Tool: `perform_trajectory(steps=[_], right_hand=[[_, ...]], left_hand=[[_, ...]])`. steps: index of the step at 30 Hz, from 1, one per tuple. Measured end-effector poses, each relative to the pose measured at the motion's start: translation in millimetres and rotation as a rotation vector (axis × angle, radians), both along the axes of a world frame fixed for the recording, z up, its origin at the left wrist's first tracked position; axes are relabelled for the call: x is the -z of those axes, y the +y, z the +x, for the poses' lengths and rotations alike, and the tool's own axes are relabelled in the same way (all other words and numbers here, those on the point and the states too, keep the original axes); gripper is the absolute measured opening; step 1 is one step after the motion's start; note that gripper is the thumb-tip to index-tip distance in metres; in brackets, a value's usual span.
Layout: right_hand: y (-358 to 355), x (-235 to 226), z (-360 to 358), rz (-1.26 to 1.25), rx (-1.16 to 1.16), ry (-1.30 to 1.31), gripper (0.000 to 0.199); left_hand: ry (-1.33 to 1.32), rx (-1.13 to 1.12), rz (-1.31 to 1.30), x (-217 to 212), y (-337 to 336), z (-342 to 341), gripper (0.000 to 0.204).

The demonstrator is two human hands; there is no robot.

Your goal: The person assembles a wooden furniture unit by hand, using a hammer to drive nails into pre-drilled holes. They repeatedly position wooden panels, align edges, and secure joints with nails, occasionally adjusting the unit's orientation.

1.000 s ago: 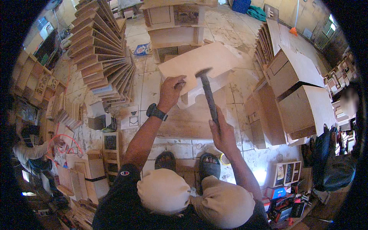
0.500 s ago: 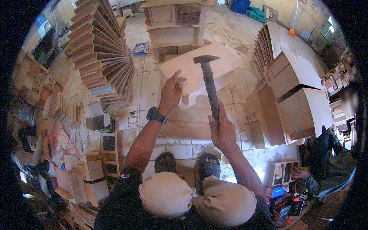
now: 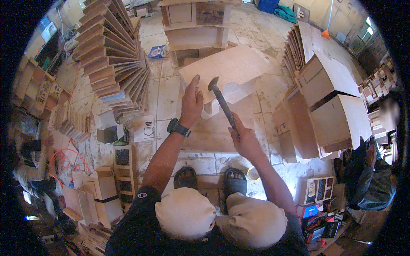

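My right hand (image 3: 247,138) is closed round the dark handle of a hammer (image 3: 224,104). Its metal head is over the near left edge of a pale wooden panel (image 3: 226,64). At that panel's left corner, my left hand (image 3: 191,106) has its fingers stretched out against the edge; whether something small sits between them I cannot make out. Pale boards (image 3: 235,91) under the panel hold it up, one with a curved cut-out. Below them a wide flat board (image 3: 209,136) lies on the floor in front of my feet.
Wooden cabinet units (image 3: 195,34) stand beyond the panel. A tall fanned stack of boards (image 3: 119,64) rises at the left, and box-shaped wooden units (image 3: 337,119) stand at the right. An orange cord (image 3: 64,160) lies far left. Other people sit at both sides.
The hammer has come down and left, its head now nearer my left hand. My left hand has shifted slightly, its fingers straighter along the panel's edge.
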State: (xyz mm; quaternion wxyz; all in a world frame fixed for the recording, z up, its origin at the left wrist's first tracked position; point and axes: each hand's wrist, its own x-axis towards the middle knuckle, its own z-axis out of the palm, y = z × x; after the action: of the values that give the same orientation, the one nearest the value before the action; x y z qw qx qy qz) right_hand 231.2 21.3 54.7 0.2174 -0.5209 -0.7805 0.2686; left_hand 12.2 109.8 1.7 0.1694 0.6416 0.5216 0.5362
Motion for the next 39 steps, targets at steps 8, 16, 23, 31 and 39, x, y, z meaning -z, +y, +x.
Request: perform_trajectory(steps=[8, 16, 23, 31, 39], right_hand=[[2, 10, -1, 0.065, 0.002, -0.054, 0.061], [4, 15, -6, -0.026, 0.03, -0.175, 0.059], [-9, 19, 9, 0.112, 0.136, 0.029, 0.06], [-68, 99, 64, -0.204, 0.431, 0.162, 0.06], [-111, 144, 63, -0.257, 0.47, 0.301, 0.053]], left_hand=[[-0.004, 0.003, 0.017, -2, -2, 1, 0.053], [0.032, -0.036, 0.063, -1, -1, 2, 0.058], [0.048, -0.02, -0.024, 1, 3, -3, 0.058], [0.869, -0.122, 0.033, -16, 10, 32, 0.06], [1.079, -0.459, -0.179, -16, 82, 100, 0.044]])
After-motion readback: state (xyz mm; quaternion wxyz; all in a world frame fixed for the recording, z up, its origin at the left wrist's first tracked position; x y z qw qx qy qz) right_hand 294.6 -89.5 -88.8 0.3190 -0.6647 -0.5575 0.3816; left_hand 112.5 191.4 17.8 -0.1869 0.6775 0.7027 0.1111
